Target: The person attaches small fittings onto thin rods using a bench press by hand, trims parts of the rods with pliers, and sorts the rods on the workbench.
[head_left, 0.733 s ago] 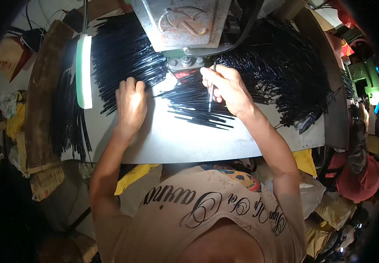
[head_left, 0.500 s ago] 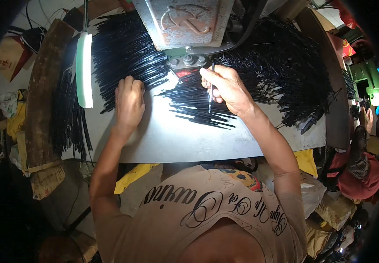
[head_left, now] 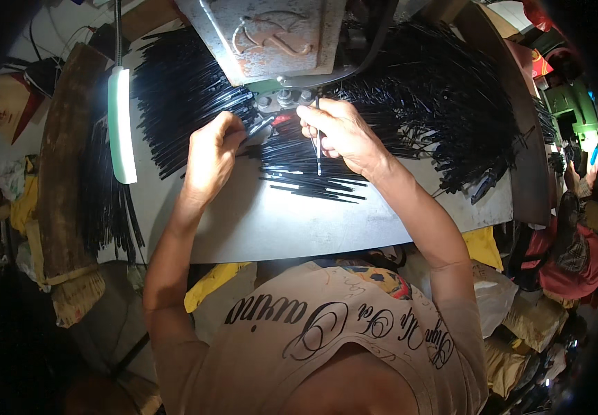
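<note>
My left hand (head_left: 210,155) is closed, thumb and fingers pinching a thin black rod (head_left: 260,127) whose tip reaches toward the red part (head_left: 282,120) at the foot of the machine. My right hand (head_left: 344,135) is closed round a slim metal stick (head_left: 319,149), which is held upright and hangs below the fingers; tweezers or a plain rod, I cannot tell. Between the hands lies a loose layer of thin black rods (head_left: 299,162) on the pale worktop. Another bundle of black rods (head_left: 181,90) fans out beyond my left hand.
A grey, rust-marked machine head (head_left: 271,41) hangs over the bolted base (head_left: 285,99). A large heap of black rods (head_left: 458,104) covers the right side. A lit lamp (head_left: 122,124) hangs at left. Wooden boards (head_left: 70,166) edge the worktop (head_left: 278,232). Another person's hand (head_left: 583,173) shows far right.
My left hand has moved from the left bundle up and right toward the machine base, now with a black rod in its fingers. My right hand still grips the metal stick. The view has shifted slightly.
</note>
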The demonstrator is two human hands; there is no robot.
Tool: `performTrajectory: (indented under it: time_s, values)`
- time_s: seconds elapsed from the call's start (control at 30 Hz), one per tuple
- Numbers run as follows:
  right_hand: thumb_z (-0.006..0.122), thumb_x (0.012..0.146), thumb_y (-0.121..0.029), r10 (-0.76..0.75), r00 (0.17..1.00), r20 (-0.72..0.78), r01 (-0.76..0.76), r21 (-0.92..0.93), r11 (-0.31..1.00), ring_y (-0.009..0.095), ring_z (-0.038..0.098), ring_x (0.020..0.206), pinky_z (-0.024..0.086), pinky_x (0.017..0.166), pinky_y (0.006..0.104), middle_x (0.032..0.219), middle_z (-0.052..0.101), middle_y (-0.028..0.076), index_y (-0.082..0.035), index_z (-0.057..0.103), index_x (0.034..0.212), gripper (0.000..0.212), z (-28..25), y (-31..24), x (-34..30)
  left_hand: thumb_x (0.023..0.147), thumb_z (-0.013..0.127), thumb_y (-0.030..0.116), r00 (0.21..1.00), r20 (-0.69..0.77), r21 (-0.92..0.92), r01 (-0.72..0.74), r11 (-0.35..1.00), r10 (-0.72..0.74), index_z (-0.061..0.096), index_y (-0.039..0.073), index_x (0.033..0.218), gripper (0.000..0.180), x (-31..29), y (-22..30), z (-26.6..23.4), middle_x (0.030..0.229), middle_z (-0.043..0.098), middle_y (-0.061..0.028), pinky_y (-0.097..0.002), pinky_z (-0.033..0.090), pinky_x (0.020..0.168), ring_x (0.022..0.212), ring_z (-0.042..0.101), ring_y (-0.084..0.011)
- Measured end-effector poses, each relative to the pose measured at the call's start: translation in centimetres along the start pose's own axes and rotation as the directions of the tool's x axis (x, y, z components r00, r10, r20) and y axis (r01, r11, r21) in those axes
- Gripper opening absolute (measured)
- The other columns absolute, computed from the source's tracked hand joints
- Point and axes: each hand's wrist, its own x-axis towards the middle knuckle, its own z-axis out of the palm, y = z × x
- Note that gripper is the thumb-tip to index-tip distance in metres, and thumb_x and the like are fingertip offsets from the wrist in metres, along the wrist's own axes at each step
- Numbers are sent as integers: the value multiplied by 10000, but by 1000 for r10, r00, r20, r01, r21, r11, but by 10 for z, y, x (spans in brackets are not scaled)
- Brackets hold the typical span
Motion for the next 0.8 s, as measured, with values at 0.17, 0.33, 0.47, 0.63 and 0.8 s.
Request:
performTrajectory:
  time_s: [0.17, 0.33, 0.47, 0.63, 0.8]
  values:
    - [506, 847, -216, 8, 1000, -19, -9, -30, 1000, -15, 342, 430, 243, 339, 131, 635, 484, -6, -35, 506, 733, 214, -2, -3, -2, 718, 586, -26, 998, -35, -91, -57, 994, 54, 542, -1, 849, 140, 2, 7, -2, 737, 549, -31, -208, 399, 627, 675, 473, -73]
    - [506, 848, -214, -10, 1000, -17, 9, -42, 999, -17, 334, 424, 232, 337, 129, 639, 482, -6, -34, 507, 733, 213, -4, -3, -3, 689, 590, -41, 998, -21, -28, -61, 998, 61, 538, -8, 826, 150, 0, 15, -4, 744, 537, -44, -222, 409, 637, 679, 503, -109]
    - [507, 847, -210, -6, 1000, 4, 6, -11, 1000, -16, 329, 418, 230, 335, 132, 639, 480, -6, -35, 504, 736, 207, 1, -7, -6, 653, 591, -50, 935, -80, 272, -312, 910, 344, 515, 9, 796, 173, -2, 16, 2, 848, 537, -77, -268, 413, 690, 777, 516, -200]
    - [512, 841, -198, 9, 1000, 2, -9, 19, 1000, -13, 327, 415, 225, 333, 132, 645, 484, 3, -35, 507, 759, 183, -5, -3, -4, 615, 570, -68, 819, -56, 398, -507, 765, 572, 491, 22, 781, 205, -5, 46, 2, 773, 515, -123, -332, 382, 643, 709, 475, -276]
    - [515, 832, -202, 8, 1000, -3, -8, 18, 1000, -11, 325, 419, 225, 334, 134, 645, 479, -4, -41, 503, 748, 182, -6, -5, -4, 703, 549, -42, 911, 2, 300, -395, 869, 413, 494, -44, 920, 224, -14, 40, 8, 775, 504, -159, -352, 427, 614, 679, 509, -312]
